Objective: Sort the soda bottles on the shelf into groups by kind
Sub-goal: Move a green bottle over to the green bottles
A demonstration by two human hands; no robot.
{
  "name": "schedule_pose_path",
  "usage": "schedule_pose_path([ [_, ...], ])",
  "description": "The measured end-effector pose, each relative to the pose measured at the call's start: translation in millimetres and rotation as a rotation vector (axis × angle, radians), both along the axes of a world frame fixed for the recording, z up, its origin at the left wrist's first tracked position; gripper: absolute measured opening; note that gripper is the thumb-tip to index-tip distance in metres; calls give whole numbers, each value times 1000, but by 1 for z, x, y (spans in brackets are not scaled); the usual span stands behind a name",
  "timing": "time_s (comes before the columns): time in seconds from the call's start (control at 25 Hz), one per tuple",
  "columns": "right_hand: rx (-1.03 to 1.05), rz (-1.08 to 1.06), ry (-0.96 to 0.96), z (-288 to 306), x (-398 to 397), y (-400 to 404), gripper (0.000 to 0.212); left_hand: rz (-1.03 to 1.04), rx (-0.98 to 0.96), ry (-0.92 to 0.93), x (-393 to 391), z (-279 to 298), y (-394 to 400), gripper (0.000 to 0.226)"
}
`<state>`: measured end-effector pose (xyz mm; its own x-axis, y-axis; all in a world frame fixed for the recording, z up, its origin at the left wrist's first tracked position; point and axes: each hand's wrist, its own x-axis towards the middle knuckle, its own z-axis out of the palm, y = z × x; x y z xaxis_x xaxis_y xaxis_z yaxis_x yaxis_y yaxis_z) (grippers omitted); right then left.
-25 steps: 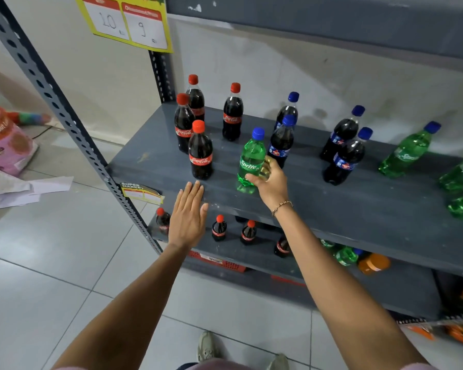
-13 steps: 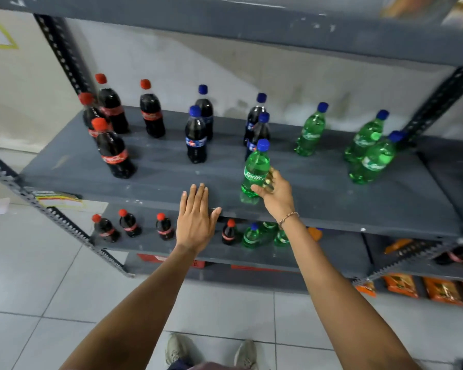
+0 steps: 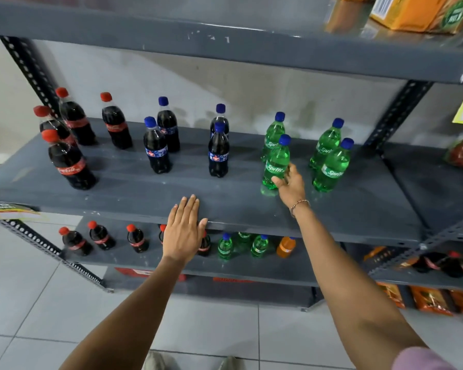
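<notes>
Sprite bottle, right hand gripping

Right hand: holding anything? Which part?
The right hand grips a green Sprite bottle by its lower body, at and below the label. The left hand lies flat on the shelf edge, holding nothing.

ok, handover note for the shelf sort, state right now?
Right hand: on the front Sprite bottle; grip looks loose, bottle standing on the shelf.
Left hand: flat and open at the shelf's front edge, holding nothing.
Groups: four Coca-Cola bottles left, four blue-cap cola bottles middle, four Sprites right.
Done: kinds look separated.
Left: release, maybe tidy rows.
</notes>
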<state>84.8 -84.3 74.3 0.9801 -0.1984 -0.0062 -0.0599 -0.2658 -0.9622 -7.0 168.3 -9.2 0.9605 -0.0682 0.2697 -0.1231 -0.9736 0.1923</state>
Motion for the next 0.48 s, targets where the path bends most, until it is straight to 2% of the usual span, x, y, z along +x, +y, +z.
schedule_pose_path([
  [0.36, -134, 65, 97, -13, 15, -9, 60, -28, -11, -50, 0, -1, 5, 62],
  [0.4, -160, 21, 116, -11, 3, -5, 48, -22, -21, -50, 1, -2, 9, 61],
  [0.48, -219, -86, 104, -15, -21, 9, 9, 20, -41, -45, 1, -2, 27, 61],
])
